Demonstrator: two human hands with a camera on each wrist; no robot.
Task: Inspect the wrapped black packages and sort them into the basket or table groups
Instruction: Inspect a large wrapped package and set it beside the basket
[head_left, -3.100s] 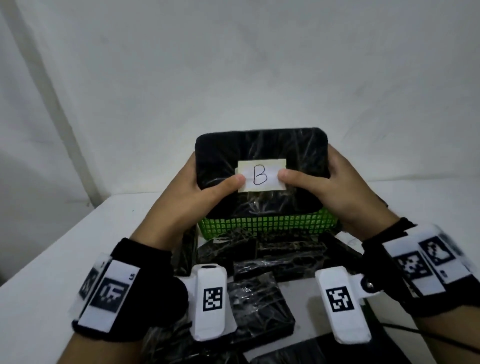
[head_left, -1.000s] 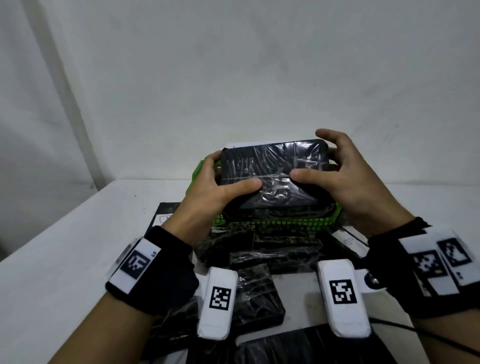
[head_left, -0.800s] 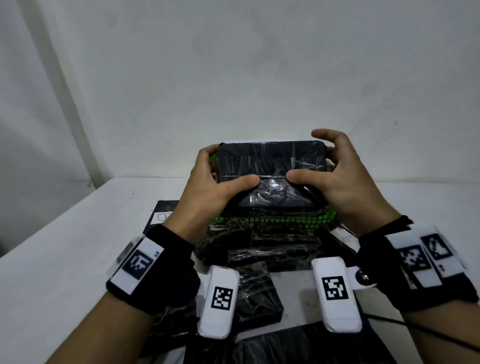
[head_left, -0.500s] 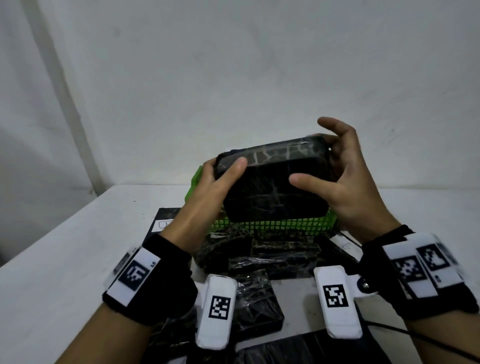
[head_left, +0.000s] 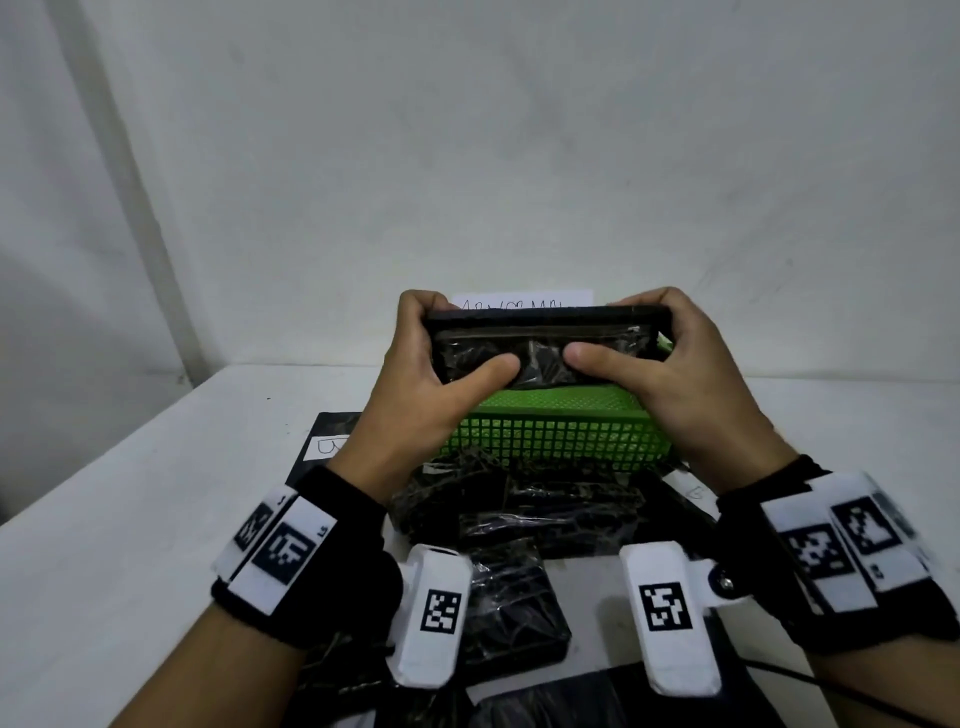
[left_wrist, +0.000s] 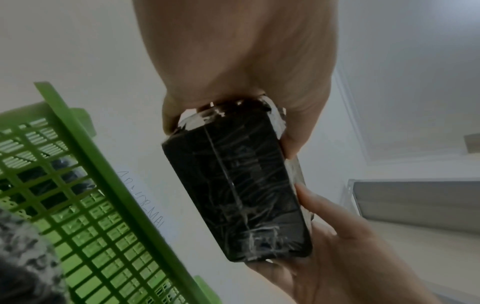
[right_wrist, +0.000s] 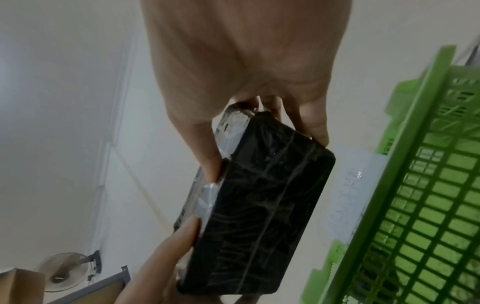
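A black package wrapped in crinkled clear film hangs in the air above the green basket, lying almost flat with a long edge toward me. My left hand grips its left end, thumb on the near face. My right hand grips the right end the same way. The left wrist view shows the package lengthwise with both hands curled round its ends. In the right wrist view the package sits beside the basket wall. Its label is hidden.
Several more wrapped black packages lie on the white table in front of the basket. One flat package at the left bears a paper label. A handwritten paper sign stands behind the basket against the wall.
The package has been turned from its labelled face through other faces and now tips nearly flat, edge toward me, a little lower over the basket. Both hands stayed on its ends.
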